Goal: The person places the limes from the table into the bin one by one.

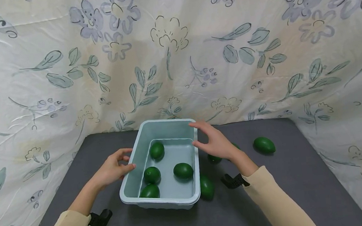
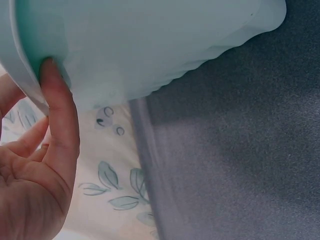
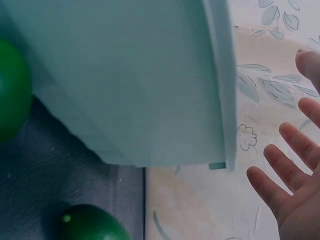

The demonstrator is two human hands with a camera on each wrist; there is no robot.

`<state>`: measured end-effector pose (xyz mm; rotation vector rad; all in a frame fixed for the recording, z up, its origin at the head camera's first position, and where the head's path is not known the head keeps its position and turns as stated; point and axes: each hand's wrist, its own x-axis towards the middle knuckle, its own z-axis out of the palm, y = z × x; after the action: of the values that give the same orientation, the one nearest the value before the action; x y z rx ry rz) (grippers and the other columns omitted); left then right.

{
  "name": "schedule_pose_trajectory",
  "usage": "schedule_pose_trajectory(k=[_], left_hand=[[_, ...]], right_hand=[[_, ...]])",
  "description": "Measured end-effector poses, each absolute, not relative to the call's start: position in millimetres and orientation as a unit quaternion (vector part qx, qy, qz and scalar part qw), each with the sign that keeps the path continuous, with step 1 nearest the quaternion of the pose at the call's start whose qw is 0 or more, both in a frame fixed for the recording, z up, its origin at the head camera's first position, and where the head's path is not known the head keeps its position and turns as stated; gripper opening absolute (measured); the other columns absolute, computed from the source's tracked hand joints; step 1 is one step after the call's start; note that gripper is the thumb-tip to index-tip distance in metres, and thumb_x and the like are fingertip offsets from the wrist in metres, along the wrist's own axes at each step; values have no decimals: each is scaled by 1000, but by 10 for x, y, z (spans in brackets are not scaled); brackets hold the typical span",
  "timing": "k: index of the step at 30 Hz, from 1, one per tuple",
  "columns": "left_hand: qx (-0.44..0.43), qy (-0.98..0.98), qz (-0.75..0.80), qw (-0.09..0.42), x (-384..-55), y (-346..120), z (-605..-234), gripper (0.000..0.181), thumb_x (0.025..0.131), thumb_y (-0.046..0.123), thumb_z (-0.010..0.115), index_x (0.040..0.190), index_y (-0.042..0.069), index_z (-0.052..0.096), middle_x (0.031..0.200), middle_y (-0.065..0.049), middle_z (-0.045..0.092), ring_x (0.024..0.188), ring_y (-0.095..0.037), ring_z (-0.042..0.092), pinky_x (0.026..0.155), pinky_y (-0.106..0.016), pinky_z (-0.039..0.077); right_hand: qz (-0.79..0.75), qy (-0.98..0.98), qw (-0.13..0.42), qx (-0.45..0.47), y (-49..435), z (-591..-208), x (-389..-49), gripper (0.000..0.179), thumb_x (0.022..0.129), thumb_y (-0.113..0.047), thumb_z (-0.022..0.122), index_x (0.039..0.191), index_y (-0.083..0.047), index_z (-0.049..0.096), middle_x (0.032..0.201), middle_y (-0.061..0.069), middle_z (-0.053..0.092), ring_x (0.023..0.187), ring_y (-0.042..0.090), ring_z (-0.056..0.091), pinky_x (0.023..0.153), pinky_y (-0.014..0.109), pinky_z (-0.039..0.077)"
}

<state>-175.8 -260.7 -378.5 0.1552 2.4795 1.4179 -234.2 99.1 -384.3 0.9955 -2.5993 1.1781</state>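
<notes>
One wide view, two close
From above the near side, the head view looks down across the grey table (image 1: pixel 304 174). Both wrist views, tipped sideways, face opposite outer walls of the plastic tub (image 1: pixel 161 200) up close; all share floral cloth (image 1: pixel 179 91).

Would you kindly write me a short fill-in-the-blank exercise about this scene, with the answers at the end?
1. The left hand grips the tub, inside which ____ green fruits show.
2. In the head view, the loose fruits on the table lie to the ____ of the tub.
3. The wrist bands are ____ in colour.

Missing words: four; right; black.
</notes>
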Motion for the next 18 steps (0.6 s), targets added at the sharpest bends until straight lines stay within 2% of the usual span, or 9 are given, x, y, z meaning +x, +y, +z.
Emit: schedule_pose_trajectory(k=[11,18], left_hand=[[48,861,487,140,-1767,-2605,-3793,65,87,16,64,139,3,29,111,-20,51,82,-21,64,62,-37,54],[50,860,488,139,-1759,-2600,-3789,64,87,16,64,140,3,29,111,-20,51,83,-21,63,62,-37,53]], right_hand=[[401,-850,63,334,1150,-4051,-2136,61,85,-26,66,139,-14,39,139,7,41,125,24,42,91,49,43],[395,-861,35,319,1251,-4241,-2035,62,86,-32,65,139,-14,39,141,5,39,127,23,41,94,46,42]])
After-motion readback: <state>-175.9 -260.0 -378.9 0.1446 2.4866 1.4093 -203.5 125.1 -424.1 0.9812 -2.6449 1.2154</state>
